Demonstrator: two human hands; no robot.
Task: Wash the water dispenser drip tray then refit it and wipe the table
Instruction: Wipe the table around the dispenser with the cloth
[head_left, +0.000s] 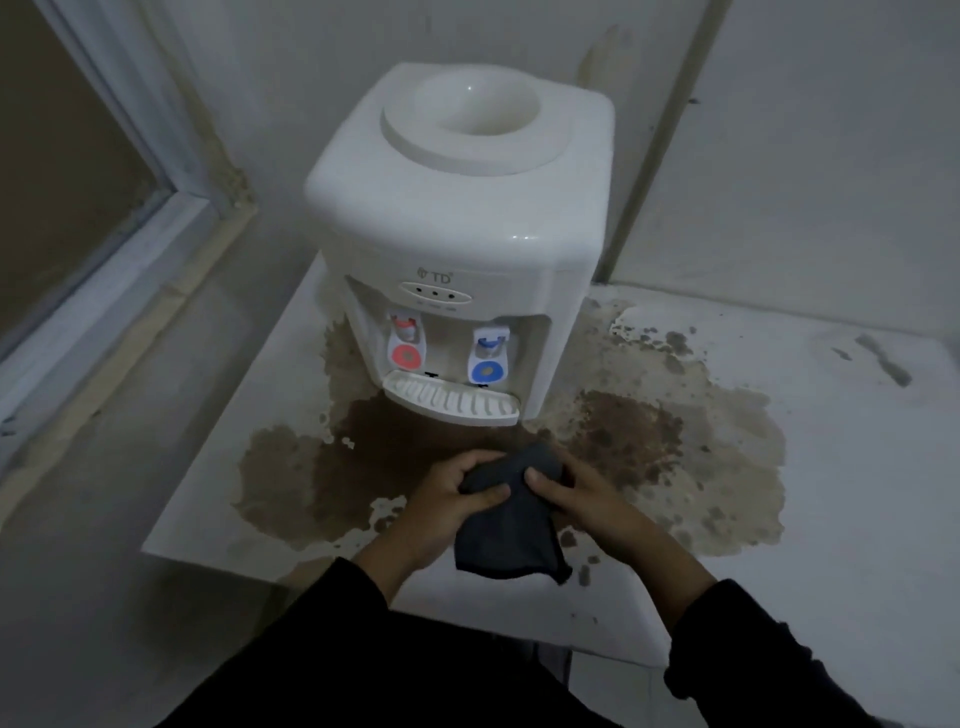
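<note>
- The left hand and the right hand both have their grip closed on a dark cloth. The fingers are pinching its top part, and the rest hangs down below the grip.
- The cloth is bunched up, not flat. It looks like it is being folded or squeezed to get ready for wiping.
- The drip tray is just beyond the grip, sitting in its slot at the bottom of the white water dispenser, under the red tap and the blue tap. It looks put back already.
- The worktop has a big brown stain all around the grip, to the left, to the right and beyond it. So the wiping is the job left to do.
- What could go wrong: a bunched cloth may only smear the brown mess and push it around.
- A wide wipe away from the grip could bump the tray and knock it loose.
- Mess pushed to the near edge, below the grip, could drip onto the floor.
- Dried spots may not come off with one pass.
</note>
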